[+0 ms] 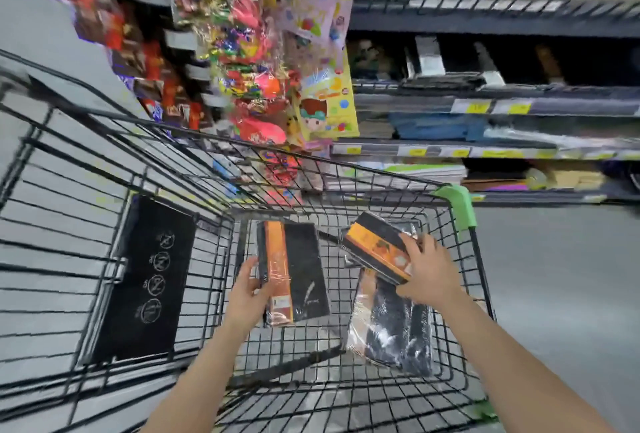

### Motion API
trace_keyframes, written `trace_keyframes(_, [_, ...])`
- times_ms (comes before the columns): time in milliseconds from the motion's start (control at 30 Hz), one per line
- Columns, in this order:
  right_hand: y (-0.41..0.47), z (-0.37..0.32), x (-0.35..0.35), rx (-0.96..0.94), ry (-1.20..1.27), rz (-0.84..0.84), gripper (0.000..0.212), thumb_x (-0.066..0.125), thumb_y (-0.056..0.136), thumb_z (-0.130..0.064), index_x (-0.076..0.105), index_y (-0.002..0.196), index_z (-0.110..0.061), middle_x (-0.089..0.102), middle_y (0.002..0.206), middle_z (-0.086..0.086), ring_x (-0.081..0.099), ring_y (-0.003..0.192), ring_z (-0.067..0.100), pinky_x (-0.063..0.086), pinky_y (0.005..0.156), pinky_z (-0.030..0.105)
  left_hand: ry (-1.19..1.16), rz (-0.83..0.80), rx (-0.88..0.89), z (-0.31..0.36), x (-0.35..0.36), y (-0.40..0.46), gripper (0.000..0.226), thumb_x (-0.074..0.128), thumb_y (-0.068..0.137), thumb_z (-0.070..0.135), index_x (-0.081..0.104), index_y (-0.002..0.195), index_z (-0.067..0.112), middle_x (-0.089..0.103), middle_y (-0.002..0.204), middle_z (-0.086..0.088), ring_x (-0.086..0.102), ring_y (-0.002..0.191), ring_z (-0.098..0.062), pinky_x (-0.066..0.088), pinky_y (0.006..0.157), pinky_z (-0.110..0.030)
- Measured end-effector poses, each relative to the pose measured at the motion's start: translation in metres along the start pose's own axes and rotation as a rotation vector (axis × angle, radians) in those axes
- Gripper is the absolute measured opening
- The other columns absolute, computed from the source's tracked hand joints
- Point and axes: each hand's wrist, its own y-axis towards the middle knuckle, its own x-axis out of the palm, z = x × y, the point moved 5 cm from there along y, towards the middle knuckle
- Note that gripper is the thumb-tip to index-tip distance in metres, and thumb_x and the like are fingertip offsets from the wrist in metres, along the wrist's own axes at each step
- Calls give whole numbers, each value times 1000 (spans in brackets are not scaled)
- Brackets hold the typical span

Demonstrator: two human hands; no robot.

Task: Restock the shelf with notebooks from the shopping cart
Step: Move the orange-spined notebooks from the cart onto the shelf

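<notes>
Both my hands are down inside the black wire shopping cart (464, 252). My left hand (247, 297) grips the near left edge of a black notebook with an orange band (294, 270), held tilted above the cart floor. My right hand (427, 268) holds a second black-and-orange notebook (375, 245), lifted and angled. A plastic-wrapped pack of black notebooks (391, 332) lies on the cart floor under my right hand. The shelf (485, 148) rises at upper right, with stacks of notebooks on several tiers.
The cart's folded child seat flap (145, 280), black with white symbols, stands at the left. A green corner bumper (457, 204) caps the cart's far right corner. Colourful hanging toy and sticker packs (263, 62) crowd the shelf end. Grey floor (561, 277) lies to the right.
</notes>
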Motion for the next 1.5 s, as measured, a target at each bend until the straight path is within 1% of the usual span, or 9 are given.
trace_keyframes(233, [-128, 4, -44, 55, 177, 144, 105, 72, 63, -43, 15, 146, -16, 24, 144, 13, 31, 128, 30, 31, 106, 35, -26, -80, 193, 34, -1, -86, 68, 65, 86, 20, 28, 142, 30, 49, 137, -13, 52, 121, -30, 41, 103, -50])
trace_keyframes(400, [-206, 22, -57, 112, 212, 261, 103, 71, 58, -47, 24, 144, -15, 37, 132, 8, 42, 118, 25, 38, 101, 33, 71, -56, 319, 59, 7, -151, 64, 63, 86, 26, 31, 141, 29, 45, 127, 6, 50, 116, -21, 41, 102, -43])
trace_keyframes(600, [-274, 57, -61, 168, 277, 335, 94, 72, 58, -45, 30, 138, -18, 38, 126, 4, 45, 112, 24, 43, 92, 32, 115, -93, 403, 67, 28, -206, 60, 59, 88, 25, 31, 141, 25, 39, 144, -5, 46, 125, -27, 41, 103, -48])
trace_keyframes(700, [-300, 85, -60, 202, 312, 370, 94, 71, 56, -43, 31, 137, -18, 37, 125, 3, 45, 111, 24, 44, 91, 32, 123, -131, 440, 76, 49, -229, 54, 59, 88, 21, 34, 135, 30, 48, 136, -4, 54, 114, -23, 45, 98, -44])
trace_keyframes(800, [-322, 121, -58, 247, 326, 405, 93, 70, 55, -42, 32, 136, -17, 38, 126, 5, 45, 110, 25, 44, 92, 32, 94, -175, 441, 84, 80, -248, 54, 56, 90, 9, 33, 138, 18, 54, 114, -1, 57, 88, -12, 48, 80, -27])
trace_keyframes(967, [-354, 203, -48, 335, 347, 461, 90, 70, 53, -42, 38, 133, -14, 41, 121, 7, 51, 106, 27, 45, 88, 31, 178, -184, 453, 103, 148, -268, 62, 58, 90, 14, 26, 144, 17, 47, 137, -19, 50, 119, -32, 42, 97, -42])
trace_keyframes(1133, [-377, 305, -36, 392, 402, 470, 92, 62, 47, -46, 42, 130, -12, 41, 118, 7, 51, 105, 29, 43, 88, 31, 170, -184, 472, 117, 246, -292, 61, 59, 89, 16, 29, 143, 17, 43, 140, -20, 45, 126, -34, 38, 101, -40])
trace_keyframes(1267, [-387, 392, -36, 419, 462, 476, 91, 74, 54, -40, 39, 132, -9, 40, 121, 10, 49, 108, 30, 45, 92, 34, 114, -184, 480, 131, 336, -315, 61, 57, 90, 10, 29, 143, 10, 35, 147, -15, 40, 129, -33, 36, 100, -36])
trace_keyframes(1500, [-393, 500, -40, 477, 548, 493, 86, 74, 52, -34, 42, 128, -10, 41, 120, 9, 51, 104, 31, 48, 87, 39, 68, -263, 509, 156, 457, -337, 52, 50, 89, -7, 33, 137, -1, 51, 121, -12, 59, 60, 8, 44, 53, -5])
